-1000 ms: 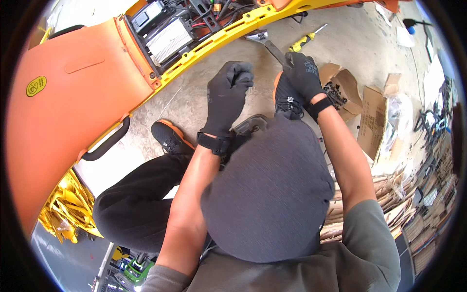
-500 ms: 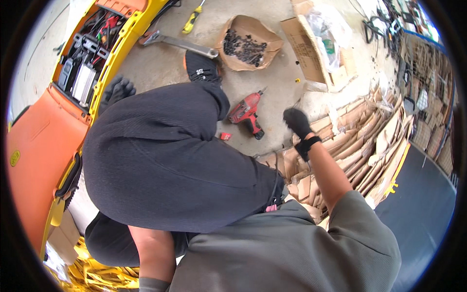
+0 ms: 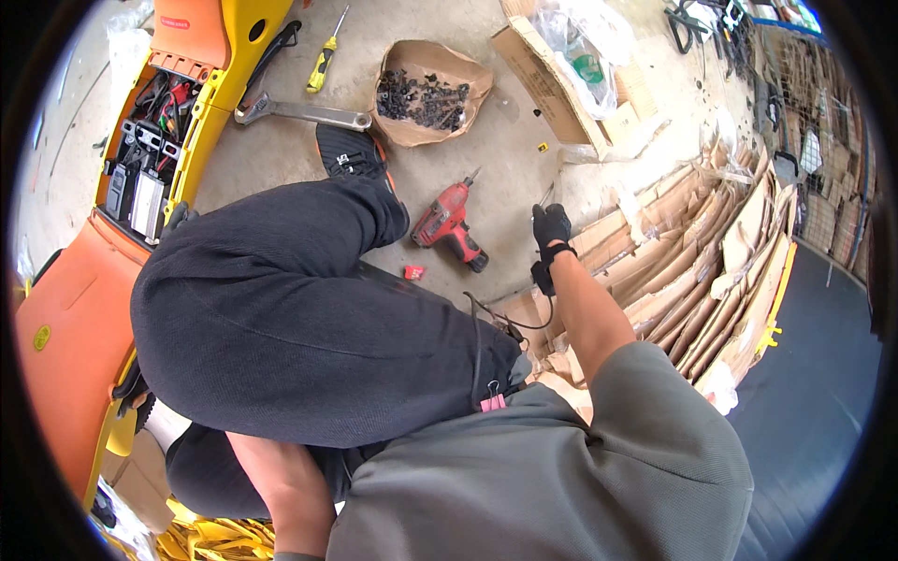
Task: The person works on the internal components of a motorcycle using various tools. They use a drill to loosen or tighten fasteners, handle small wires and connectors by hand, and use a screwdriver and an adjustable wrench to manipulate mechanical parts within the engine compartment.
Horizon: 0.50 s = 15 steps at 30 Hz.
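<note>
Right hand point(image 3: 552, 226), right of centre: fingers curled on a slim metal piece point(image 3: 547, 194). I judge a pick-up, calling for steady grip. Left hand point(image 3: 179, 217) mostly hidden; can't tell its fingers.

on the floor point(image 3: 514, 182) lie a red drill point(image 3: 443, 214), a wrench point(image 3: 304, 111), a yellow screwdriver point(image 3: 321, 70), a carton point(image 3: 477, 82).

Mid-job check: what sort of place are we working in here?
Probably a workshop or assembly area: an orange-and-yellow machine body with exposed wiring, a red power tool and a large wrench on the floor.
</note>
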{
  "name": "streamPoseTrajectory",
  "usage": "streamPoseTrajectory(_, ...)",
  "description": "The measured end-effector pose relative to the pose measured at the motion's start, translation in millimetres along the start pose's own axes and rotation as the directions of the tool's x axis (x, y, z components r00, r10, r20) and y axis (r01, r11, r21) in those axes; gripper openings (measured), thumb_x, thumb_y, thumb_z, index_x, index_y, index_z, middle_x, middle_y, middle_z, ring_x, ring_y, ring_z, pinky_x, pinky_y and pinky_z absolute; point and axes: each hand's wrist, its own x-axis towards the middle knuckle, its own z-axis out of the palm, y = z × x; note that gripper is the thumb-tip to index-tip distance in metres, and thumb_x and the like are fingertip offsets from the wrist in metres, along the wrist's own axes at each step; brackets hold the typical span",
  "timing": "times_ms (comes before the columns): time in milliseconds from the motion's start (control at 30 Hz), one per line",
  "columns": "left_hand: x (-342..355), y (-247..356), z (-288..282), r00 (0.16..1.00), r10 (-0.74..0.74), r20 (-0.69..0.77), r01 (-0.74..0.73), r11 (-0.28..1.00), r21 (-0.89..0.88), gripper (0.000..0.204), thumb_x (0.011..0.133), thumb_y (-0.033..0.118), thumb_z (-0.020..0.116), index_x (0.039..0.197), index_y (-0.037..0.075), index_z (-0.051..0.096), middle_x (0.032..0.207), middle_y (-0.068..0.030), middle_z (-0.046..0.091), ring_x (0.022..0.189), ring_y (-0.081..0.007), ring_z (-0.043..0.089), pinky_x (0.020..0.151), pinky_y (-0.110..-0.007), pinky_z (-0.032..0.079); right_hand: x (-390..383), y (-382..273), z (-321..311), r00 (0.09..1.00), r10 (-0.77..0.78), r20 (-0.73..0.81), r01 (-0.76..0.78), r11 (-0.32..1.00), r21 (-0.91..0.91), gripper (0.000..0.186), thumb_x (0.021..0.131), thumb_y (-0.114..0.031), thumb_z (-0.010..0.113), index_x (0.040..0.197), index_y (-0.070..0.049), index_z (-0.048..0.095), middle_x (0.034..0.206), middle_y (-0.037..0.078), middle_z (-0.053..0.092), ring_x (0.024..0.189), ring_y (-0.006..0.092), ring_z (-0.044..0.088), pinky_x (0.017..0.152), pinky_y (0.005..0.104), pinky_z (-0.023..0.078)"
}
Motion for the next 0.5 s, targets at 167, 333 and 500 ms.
streamPoseTrajectory(167, -7.1, -0.1, 5.2, 1.0, -0.005, -0.022, 0.006, 1.0, 0.014, 0.025, 0.093, 0.007, 0.059, 0.116, -0.001, 0.058, 0.096, -0.0081, 0.062, 0.085, -0.0137, 0.06, 0.076, -0.025, 0.051, 20.7, -8.9, 24.8, 0.962, 0.272, 0.007, -0.272, 0.961, 0.05, 0.045, 0.067, -0.024, 0.069, 0.098, 0.006, 0.057, 0.097, 0.029, 0.064, 0.097, 0.0421, 0.062, 0.083, 0.0449, 0.051)
streamPoseTrajectory(333, -23.5, 18.8, -2.9, 0.997, 0.019, -0.071, -0.017, 0.999, 0.036, 0.025, 0.092, 0.006, 0.059, 0.116, -0.001, 0.058, 0.095, -0.0078, 0.062, 0.085, -0.0135, 0.06, 0.075, -0.025, 0.051, -0.9, -51.2, 25.1, 0.939, 0.022, 0.342, -0.098, 0.973, 0.207, 0.033, 0.07, -0.025, 0.06, 0.072, 0.007, 0.063, 0.07, 0.025, 0.065, 0.064, 0.0354, 0.067, 0.066, 0.0398, 0.053)
streamPoseTrajectory(500, -34.1, 21.9, 12.5, 0.996, 0.003, -0.092, 0.0, 1.0, 0.029, 0.024, 0.092, 0.005, 0.059, 0.115, -0.001, 0.058, 0.095, -0.0076, 0.061, 0.085, -0.0133, 0.06, 0.075, -0.025, 0.05, -11.6, -56.0, 28.7, 0.885, -0.376, 0.274, 0.262, 0.89, 0.374, 0.02, 0.076, -0.021, 0.058, 0.077, -0.001, 0.061, 0.065, 0.013, 0.061, 0.054, 0.0252, 0.062, 0.056, 0.037, 0.052)
